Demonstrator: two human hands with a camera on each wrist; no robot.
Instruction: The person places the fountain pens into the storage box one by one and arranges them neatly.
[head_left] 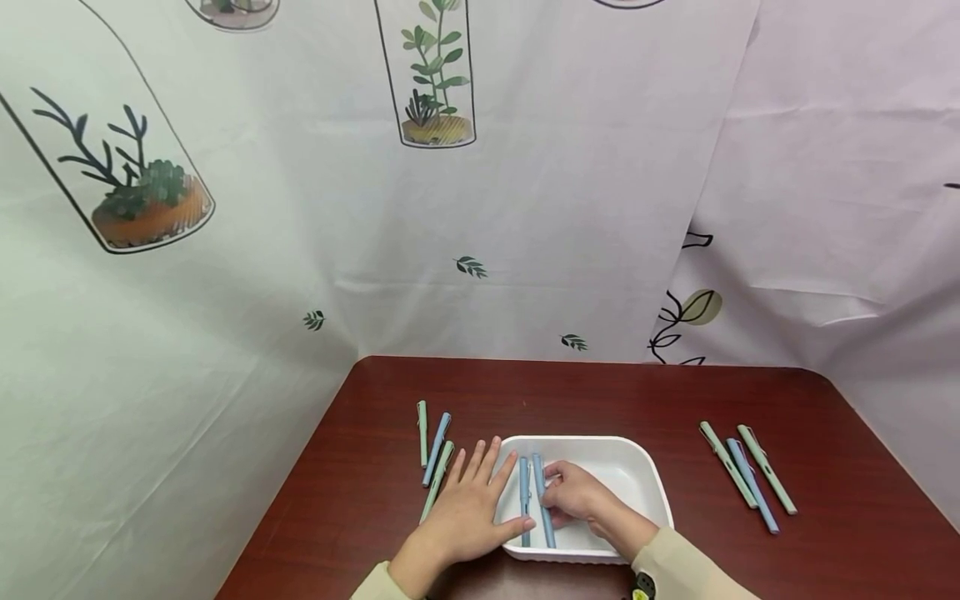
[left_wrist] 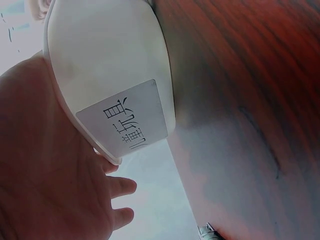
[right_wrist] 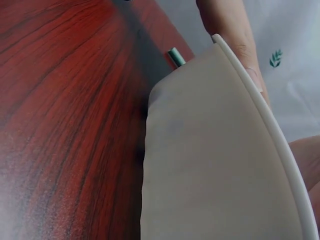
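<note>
In the head view the backdrop (head_left: 570, 208) is softly lit and faintly shaded — in both wrist views the tabletop (left_wrist: 225, 150) is partly washed by pale glare, and beside the tray (right_wrist: 215, 150) a dark shadow is cast in the right one

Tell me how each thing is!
White tray: upright, open-topped
Left hand: spread, at tray's left rim
Right hand: fingers curled
Right blue pen: in tray, pinched by right hand
Left blue pen: in tray, partly hidden
Three pens left of tray: on table
Three pens right of tray: on table
Cloth: hanging, creased
</note>
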